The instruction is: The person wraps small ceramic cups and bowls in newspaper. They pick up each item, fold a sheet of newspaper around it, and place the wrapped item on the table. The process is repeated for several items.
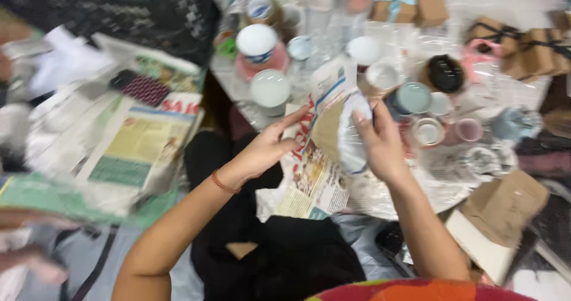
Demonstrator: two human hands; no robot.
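Note:
My right hand [380,143] grips a round white dish [352,135] that is partly covered by a sheet of newspaper [318,158]. My left hand [267,146] holds the newspaper's left edge, fingers pressed against the paper near the dish. A thin orange band circles my left wrist. The sheet hangs down over my lap below both hands. The picture is blurred by motion.
A table covered in clear plastic [476,81] holds several cups, bowls and lidded jars. Brown gift boxes with ribbons [410,3] stand at the back. A stack of newspapers [131,140] lies on the left. Flat cardboard pieces [502,206] sit at lower right.

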